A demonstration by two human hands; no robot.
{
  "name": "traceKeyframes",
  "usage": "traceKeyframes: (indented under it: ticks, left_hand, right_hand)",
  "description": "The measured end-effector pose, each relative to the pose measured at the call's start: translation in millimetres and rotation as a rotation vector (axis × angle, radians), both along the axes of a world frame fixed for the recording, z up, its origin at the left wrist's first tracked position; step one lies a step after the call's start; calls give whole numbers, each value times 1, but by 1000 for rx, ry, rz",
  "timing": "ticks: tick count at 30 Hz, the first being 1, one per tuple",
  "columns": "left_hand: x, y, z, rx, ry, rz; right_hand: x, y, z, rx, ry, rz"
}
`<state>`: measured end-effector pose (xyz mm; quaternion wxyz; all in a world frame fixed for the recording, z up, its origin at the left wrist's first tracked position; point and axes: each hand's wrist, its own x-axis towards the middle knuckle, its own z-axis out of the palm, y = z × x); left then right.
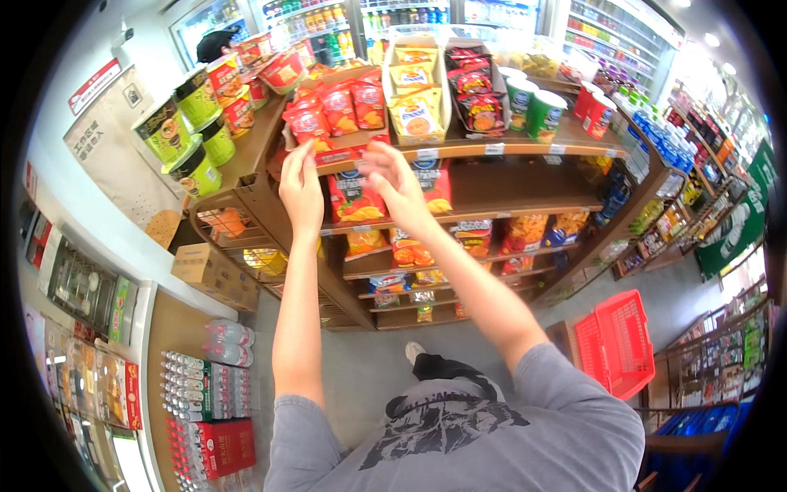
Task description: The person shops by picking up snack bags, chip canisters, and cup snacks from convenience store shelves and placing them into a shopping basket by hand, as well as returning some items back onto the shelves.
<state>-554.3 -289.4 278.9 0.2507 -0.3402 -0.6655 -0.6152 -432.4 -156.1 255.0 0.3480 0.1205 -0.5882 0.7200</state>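
Note:
Both arms reach forward to a display box [348, 153] of red snack bags [338, 107] on the top shelf. My left hand [302, 187] is at the box's front left corner, fingers stretched out and nothing seen in them. At the front right corner, my right hand [398, 187] has its fingers loosely bent and apart, somewhat blurred, with no thing seen in it. Whether either hand touches the box, I cannot tell. Below, a large red chip bag [354, 197] stands on the second shelf, partly behind my right hand.
Right of the box stand a carton of yellow bags [416, 111], a carton of dark red bags [479, 111] and green canisters [544, 115]. Cup noodles [197, 98] are stacked at left. A red basket [615, 344] is at lower right; bottle packs [209, 385] stand at lower left.

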Motion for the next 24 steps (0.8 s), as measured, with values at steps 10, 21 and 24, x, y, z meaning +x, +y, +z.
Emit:
traceKeyframes:
  ticks: [10,21,24]
  left_hand:
    - [113,37,-187,-11,-501,-331]
    - [273,164,-205,-172,-628,-783]
    - [319,206,-214,-237,-653,-845]
  right_hand:
    - [172,29,-133,-189,-336,-253]
    - [331,112,-141,-325,-321,-639]
    - [387,138,-142,-329,-316,-759]
